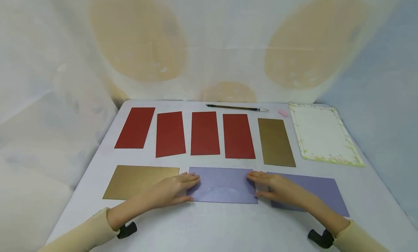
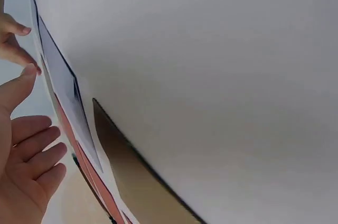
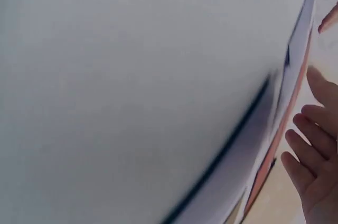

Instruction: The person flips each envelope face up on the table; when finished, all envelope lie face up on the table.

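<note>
A lavender rectangular card (image 1: 222,186) lies lengthwise near the front middle of the white table. Over its left edge my left hand (image 1: 171,189) reaches in, fingers extended and thumb apart at the near corner. Opposite it, my right hand (image 1: 277,188) has straight fingers over the card's right edge and partly covers a second purple card (image 1: 323,194). A gold card (image 1: 140,177) lies flat to the left, partly behind my left hand. In the left wrist view, the left hand's fingers (image 2: 39,160) are relaxed, with nothing pinched. The right wrist view shows the right hand's fingers (image 3: 306,139) likewise loosely spread.
Several red cards (image 1: 205,134) form a row behind, with a darker gold card (image 1: 277,143) at its right end. A writing brush (image 1: 233,107) and a pink eraser (image 1: 283,113) lie at the back. A white sheet with a floral border (image 1: 326,132) sits back right.
</note>
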{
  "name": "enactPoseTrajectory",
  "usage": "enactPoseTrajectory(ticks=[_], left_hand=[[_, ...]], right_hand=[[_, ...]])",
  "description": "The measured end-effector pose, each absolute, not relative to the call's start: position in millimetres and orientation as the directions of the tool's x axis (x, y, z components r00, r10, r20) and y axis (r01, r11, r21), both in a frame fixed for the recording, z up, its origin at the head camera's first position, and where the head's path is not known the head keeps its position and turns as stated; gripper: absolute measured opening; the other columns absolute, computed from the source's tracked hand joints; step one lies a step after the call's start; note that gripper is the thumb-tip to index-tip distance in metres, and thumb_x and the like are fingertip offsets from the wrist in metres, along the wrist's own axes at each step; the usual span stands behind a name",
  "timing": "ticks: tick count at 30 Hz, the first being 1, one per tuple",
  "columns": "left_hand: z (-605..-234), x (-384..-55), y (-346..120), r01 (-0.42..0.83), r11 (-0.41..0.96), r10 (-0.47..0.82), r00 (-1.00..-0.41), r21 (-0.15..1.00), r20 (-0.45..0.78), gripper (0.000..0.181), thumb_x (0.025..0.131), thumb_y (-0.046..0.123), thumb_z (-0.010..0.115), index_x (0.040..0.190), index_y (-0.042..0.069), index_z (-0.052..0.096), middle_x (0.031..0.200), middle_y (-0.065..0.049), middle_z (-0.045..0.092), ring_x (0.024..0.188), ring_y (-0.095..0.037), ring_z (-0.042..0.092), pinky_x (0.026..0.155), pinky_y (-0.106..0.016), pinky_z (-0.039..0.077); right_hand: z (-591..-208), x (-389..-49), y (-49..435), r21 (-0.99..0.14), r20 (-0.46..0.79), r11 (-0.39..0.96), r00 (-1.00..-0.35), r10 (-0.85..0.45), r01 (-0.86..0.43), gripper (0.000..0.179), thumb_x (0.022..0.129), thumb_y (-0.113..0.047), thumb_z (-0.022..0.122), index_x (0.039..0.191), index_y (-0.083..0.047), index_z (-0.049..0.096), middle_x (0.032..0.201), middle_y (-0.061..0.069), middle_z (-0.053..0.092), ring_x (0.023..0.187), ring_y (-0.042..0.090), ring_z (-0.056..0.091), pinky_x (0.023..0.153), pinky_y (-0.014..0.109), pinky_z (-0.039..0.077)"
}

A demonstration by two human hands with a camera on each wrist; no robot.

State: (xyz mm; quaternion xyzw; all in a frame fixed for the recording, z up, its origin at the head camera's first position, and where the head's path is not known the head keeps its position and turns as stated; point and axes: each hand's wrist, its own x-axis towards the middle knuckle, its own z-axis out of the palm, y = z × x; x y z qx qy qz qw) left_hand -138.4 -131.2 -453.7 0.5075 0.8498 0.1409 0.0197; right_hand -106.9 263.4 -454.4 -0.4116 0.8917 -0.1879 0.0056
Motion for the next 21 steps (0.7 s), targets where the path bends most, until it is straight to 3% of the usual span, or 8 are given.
enactPoseTrajectory(ticks=[6,9,12,14,21], left_hand=[[-450.4,-144.3,-108.3,0.904,0.321,0.897,-0.386,0.282,0.217,0.064,0.093,0.043,0.062,0.140,0.002,0.049,0.142,-0.010,0.049,0.133,-0.025,0.044,0.106,-0.037,0.037],[-449.5,-145.9,-91.8,0.938,0.240,0.902,-0.311,0.252,0.300,0.063,0.092,0.037,0.066,0.139,-0.002,0.049,0.142,-0.014,0.049,0.132,-0.027,0.044,0.107,-0.037,0.035],[-448.0,-146.0,-73.8,0.958,0.179,0.901,-0.251,0.224,0.354,0.063,0.090,0.032,0.069,0.138,-0.005,0.049,0.141,-0.017,0.050,0.131,-0.029,0.046,0.108,-0.037,0.034],[-445.8,-144.6,-61.4,0.963,0.164,0.906,-0.233,0.216,0.354,0.064,0.090,0.033,0.069,0.138,-0.004,0.049,0.141,-0.017,0.050,0.131,-0.028,0.046,0.108,-0.034,0.033],[-445.3,-138.9,-17.5,0.945,0.167,0.935,-0.243,0.280,0.260,0.064,0.093,0.040,0.064,0.141,0.001,0.048,0.144,-0.010,0.048,0.134,-0.018,0.042,0.108,-0.025,0.031]], right_hand=[[-440.8,-94.3,283.9,-0.246,0.163,0.655,-0.696,-0.699,-0.715,0.070,0.077,-0.029,0.081,0.134,0.001,0.055,0.137,0.014,0.054,0.125,0.032,0.052,0.093,0.046,0.046],[-437.6,-85.6,296.5,-0.216,0.211,0.681,-0.714,-0.668,-0.700,0.074,0.073,-0.030,0.084,0.135,-0.001,0.055,0.138,0.011,0.054,0.124,0.031,0.052,0.101,0.030,0.040],[-436.0,-76.6,309.8,-0.205,0.276,0.688,-0.715,-0.642,-0.697,0.080,0.068,-0.028,0.086,0.137,-0.004,0.054,0.137,0.013,0.055,0.128,0.026,0.049,0.107,0.016,0.025],[-435.6,-71.4,319.9,-0.215,0.326,0.680,-0.708,-0.626,-0.701,0.084,0.065,-0.025,0.088,0.138,-0.005,0.053,0.136,0.014,0.055,0.132,0.021,0.045,0.107,0.012,0.018],[-431.0,-51.7,357.4,-0.203,0.353,0.761,-0.771,-0.530,-0.616,0.089,0.061,-0.024,0.089,0.139,-0.005,0.052,0.137,0.015,0.054,0.136,0.002,0.031,0.104,0.007,0.018]])
